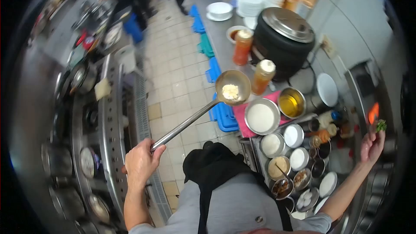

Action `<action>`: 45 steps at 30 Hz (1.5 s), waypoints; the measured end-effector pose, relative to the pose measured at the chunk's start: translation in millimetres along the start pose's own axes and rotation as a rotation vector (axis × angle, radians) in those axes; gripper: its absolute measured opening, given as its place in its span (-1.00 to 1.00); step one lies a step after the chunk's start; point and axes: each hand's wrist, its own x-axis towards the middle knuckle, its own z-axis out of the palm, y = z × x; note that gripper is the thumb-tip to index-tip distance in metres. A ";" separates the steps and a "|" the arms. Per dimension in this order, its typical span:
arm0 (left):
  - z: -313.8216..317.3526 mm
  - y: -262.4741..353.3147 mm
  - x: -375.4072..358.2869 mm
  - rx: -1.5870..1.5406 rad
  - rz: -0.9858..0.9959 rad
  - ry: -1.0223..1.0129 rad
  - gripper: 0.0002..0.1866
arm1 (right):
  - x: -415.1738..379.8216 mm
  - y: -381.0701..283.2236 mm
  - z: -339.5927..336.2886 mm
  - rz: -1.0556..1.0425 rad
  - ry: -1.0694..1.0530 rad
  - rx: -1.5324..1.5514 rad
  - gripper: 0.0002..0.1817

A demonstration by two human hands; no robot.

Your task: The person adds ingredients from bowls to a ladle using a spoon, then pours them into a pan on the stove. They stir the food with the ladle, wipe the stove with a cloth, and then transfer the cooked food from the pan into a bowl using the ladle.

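L hand (141, 161) gripping ladle (232, 87) handle, grip pressed tight; bowl at 12 o'clock, carrying white lumps above seasoning tubs (272, 144) on counter (222, 47). R hand (372, 146) at 3 o'clock pinching greens (381, 125). Keeping bowl level w/ steady wrist advisable, else spilling.

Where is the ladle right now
In the head view, the ladle is held up by the left hand, its bowl hovering mid-frame just left of the round seasoning containers on the steel counter.
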 end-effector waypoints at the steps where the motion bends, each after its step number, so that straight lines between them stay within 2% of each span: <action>1: 0.0 -9.3 -11.0 0.015 -0.033 -0.016 -0.60 | 17.6 28.6 8.2 0.029 -0.046 0.025 -0.57; 6: 5.1 -67.7 -62.4 0.039 -0.306 -0.083 -0.58 | 66.8 168.1 43.2 0.291 -0.212 0.213 -0.58; 7: 7.4 -84.4 -67.3 0.033 -0.360 -0.076 -0.58 | 63.6 192.1 61.8 0.337 -0.149 0.238 -0.59; 10: 23.0 -147.6 -85.1 -0.007 -0.482 0.020 -0.59 | 49.3 253.9 98.4 0.476 -0.184 0.215 -0.62; 13: 29.0 -210.0 -105.6 -0.069 -0.687 0.099 -0.57 | 50.0 313.7 116.9 0.660 -0.299 0.271 -0.65; 15: 26.4 -250.4 -124.7 -0.134 -0.839 0.133 -0.55 | 31.2 342.1 181.3 0.707 -0.179 0.240 -0.66; 17: 22.5 -286.7 -133.0 -0.201 -0.931 0.160 -0.52 | 28.2 383.9 217.6 0.710 -0.229 0.209 -0.66; 18: 19.4 -304.3 -140.5 -0.215 -0.983 0.226 -0.54 | 22.5 402.3 256.9 0.759 -0.300 0.286 -0.75; 20: 7.9 -342.3 -154.3 -0.249 -1.100 0.299 -0.58 | 24.4 447.4 294.8 0.820 -0.349 0.310 -0.78; 22: 16.3 -388.7 -175.8 -0.286 -1.118 0.422 -0.62 | 21.4 489.7 346.1 0.875 -0.396 0.318 -0.81; 23: 19.0 -410.4 -185.8 -0.304 -1.126 0.464 -0.62 | 21.0 506.9 365.6 0.871 -0.335 0.199 -0.84; 25: 20.9 -449.1 -203.9 -0.314 -1.114 0.509 -0.66 | 15.7 544.6 413.4 0.934 -0.460 0.189 -0.82; 26: 18.7 -465.3 -210.5 -0.402 -1.100 0.534 -0.67 | 9.6 555.6 437.2 0.952 -0.437 0.108 -0.80; 27: 13.3 -475.1 -211.3 -0.491 -1.086 0.559 -0.68 | 4.1 567.3 458.8 0.937 -0.505 0.092 -0.77; 29: -10.9 -488.8 -207.5 -0.804 -1.196 0.527 -0.67 | 2.0 592.6 480.3 0.984 -0.544 0.082 -0.77; 32: -10.7 -524.0 -209.3 -0.940 -1.249 0.555 -0.68 | -3.2 627.7 497.0 1.024 -0.546 0.077 -0.77; 35: 0.9 -551.0 -204.7 -0.807 -1.340 0.575 -0.67 | -10.1 656.1 513.4 1.084 -0.557 0.105 -0.80; 37: 12.4 -565.5 -199.1 -0.029 -1.246 0.520 -0.64 | -8.7 676.5 516.8 1.112 -0.574 0.106 -0.80; 39: 20.0 -579.6 -191.3 0.001 -1.299 0.508 -0.58 | -6.2 689.8 525.0 1.142 -0.588 0.104 -0.80; 41: 21.0 -580.3 -170.5 0.186 -1.454 0.437 -0.52 | -5.1 701.6 541.1 1.164 -0.565 0.059 -0.78; 42: 23.2 -585.1 -165.4 0.236 -1.495 0.307 -0.52 | -4.9 705.6 550.6 1.167 -0.569 0.055 -0.78; 45: 38.9 -587.6 -148.5 0.358 -1.544 0.188 -0.61 | -3.0 713.3 581.1 1.139 -0.562 -0.112 -0.76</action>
